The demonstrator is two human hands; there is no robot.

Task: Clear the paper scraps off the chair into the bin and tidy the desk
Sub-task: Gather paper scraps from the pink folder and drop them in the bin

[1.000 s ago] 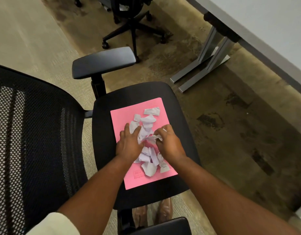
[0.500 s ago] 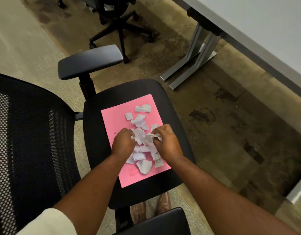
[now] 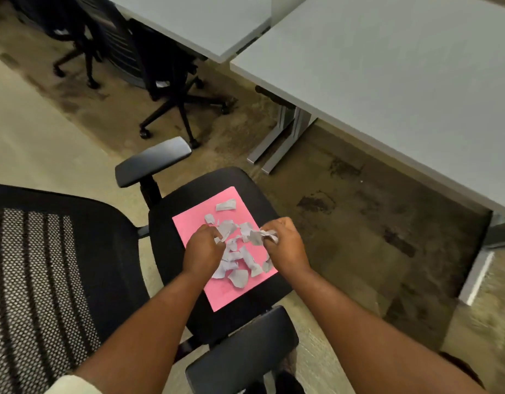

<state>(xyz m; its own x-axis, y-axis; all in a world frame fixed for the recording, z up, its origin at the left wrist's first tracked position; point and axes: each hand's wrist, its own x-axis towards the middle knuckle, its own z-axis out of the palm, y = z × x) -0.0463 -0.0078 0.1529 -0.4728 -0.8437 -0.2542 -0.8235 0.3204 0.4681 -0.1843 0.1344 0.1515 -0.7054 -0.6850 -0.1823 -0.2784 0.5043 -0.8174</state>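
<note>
Black office chair seat (image 3: 171,237) at centre frame, bearing pink folder (image 3: 234,291); paper scraps (image 3: 237,260) heaped on folder; right hand (image 3: 285,245) grip pinching crumpled scraps; left hand (image 3: 203,251) grip curled shut among scraps, contents unclear; loose pinch likely to spill pieces onto carpet; no bin visible.

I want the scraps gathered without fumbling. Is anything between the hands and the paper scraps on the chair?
Nothing visible. The left hand and right hand are already on the paper scraps, which lie exposed on the pink folder. No bin is in view.
</note>
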